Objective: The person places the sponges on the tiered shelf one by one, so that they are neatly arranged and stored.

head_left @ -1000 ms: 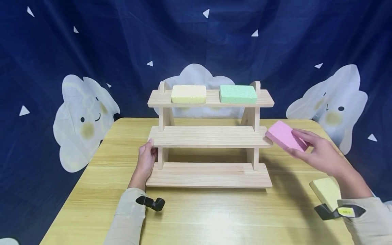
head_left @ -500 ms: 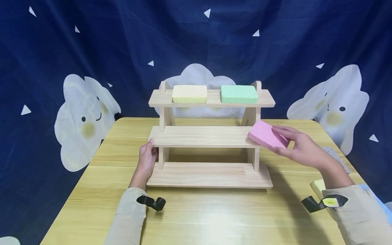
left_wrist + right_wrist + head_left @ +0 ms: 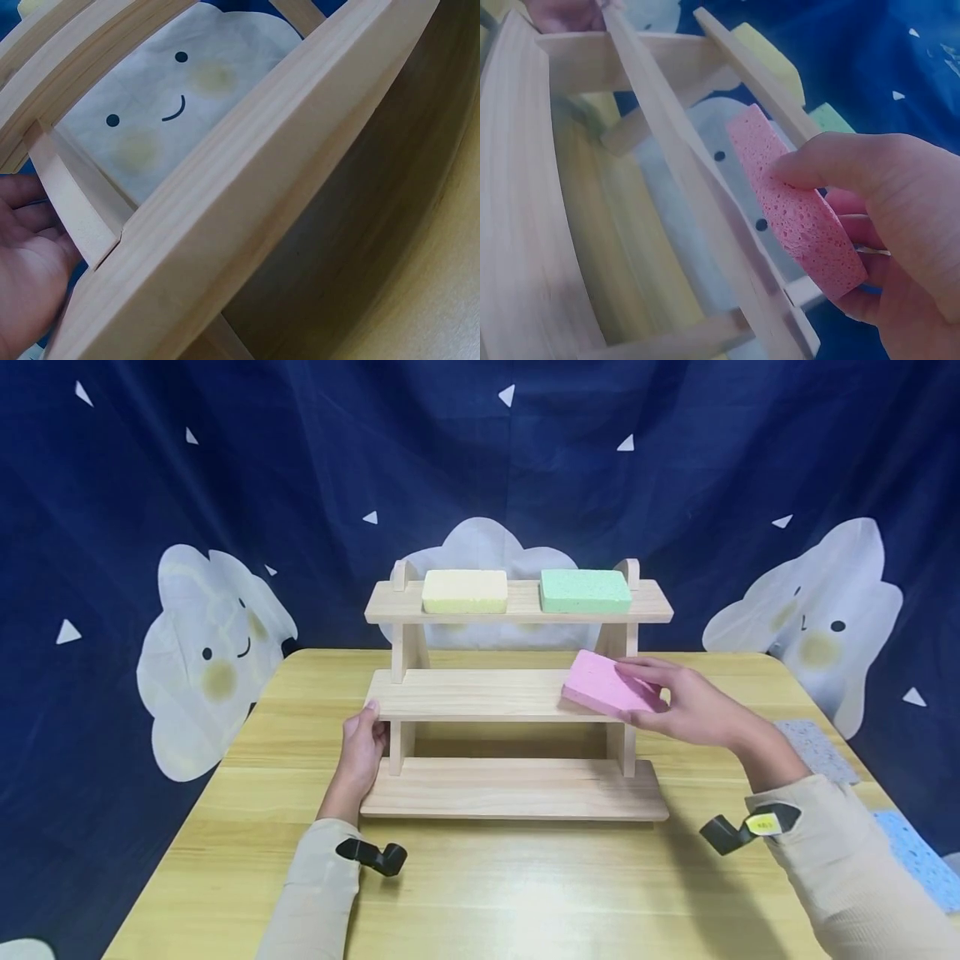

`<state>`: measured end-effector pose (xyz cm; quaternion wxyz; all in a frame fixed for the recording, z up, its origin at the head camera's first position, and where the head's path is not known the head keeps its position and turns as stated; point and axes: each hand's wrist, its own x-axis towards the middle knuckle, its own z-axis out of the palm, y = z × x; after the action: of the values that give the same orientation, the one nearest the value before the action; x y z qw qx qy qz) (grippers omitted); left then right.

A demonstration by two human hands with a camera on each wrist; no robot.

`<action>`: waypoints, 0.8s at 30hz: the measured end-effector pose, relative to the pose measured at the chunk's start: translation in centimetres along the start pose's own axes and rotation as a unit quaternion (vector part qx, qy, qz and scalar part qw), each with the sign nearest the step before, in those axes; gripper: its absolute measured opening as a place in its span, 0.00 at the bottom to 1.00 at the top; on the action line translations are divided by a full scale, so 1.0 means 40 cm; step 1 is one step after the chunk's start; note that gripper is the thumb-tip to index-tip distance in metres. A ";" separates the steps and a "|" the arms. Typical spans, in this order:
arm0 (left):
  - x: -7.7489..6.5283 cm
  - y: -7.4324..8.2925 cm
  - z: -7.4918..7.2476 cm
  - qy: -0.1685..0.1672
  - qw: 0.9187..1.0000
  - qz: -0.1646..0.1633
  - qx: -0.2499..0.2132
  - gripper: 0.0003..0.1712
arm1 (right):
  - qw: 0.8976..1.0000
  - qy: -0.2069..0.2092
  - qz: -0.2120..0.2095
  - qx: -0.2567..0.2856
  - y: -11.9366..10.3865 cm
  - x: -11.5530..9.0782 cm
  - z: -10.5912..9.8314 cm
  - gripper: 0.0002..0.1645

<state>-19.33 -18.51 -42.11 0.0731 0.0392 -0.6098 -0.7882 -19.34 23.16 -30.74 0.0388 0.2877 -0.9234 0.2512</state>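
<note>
A pink sponge (image 3: 609, 685) is pinched between the thumb and fingers of my right hand (image 3: 678, 702), tilted over the right part of the middle tier. Its porous side (image 3: 802, 217) shows in the right wrist view. My left hand (image 3: 362, 750) grips the left end of the three-tier wooden shelf (image 3: 480, 693), thumb at the middle board's edge; in the left wrist view its fingers reach behind the upright (image 3: 79, 195). On the top tier lie a pale yellow sponge (image 3: 464, 592) at left and a green sponge (image 3: 585, 592) at right.
The shelf stands on a wooden table (image 3: 480, 893). At the table's right side lie a grey speckled sponge (image 3: 816, 750) and a blue sponge (image 3: 917, 858), partly behind the right sleeve (image 3: 847, 868). A dark blue curtain (image 3: 480, 452) with clouds hangs behind.
My right hand has carried the pink sponge leftward, from beside the shelf's right end to over the middle tier. The grey and blue sponges have come into view; my left hand stays put.
</note>
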 end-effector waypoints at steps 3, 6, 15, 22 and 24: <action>0.000 0.000 0.000 0.000 1.000 0.002 -0.005 0.17 | 1.000 -0.014 -0.002 0.006 -0.006 0.023 0.008 0.37; 0.000 -0.001 0.000 0.003 1.000 0.001 -0.012 0.18 | 0.999 -0.029 -0.002 0.014 -0.015 0.043 0.018 0.38; 0.004 0.000 0.002 0.005 1.000 0.004 -0.018 0.18 | 0.997 -0.057 -0.023 0.044 -0.040 0.102 0.045 0.37; 0.002 -0.001 0.002 0.004 1.000 0.002 -0.015 0.18 | 0.995 -0.073 -0.049 0.056 -0.066 0.152 0.077 0.38; 0.002 -0.001 0.002 0.004 1.000 0.002 -0.013 0.18 | 0.993 -0.077 -0.060 0.061 -0.077 0.167 0.086 0.38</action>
<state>-19.41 -18.45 -42.11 0.0779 0.0405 -0.5990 -0.7959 -22.93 15.87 -30.93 -0.0346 0.3628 -0.8876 0.2815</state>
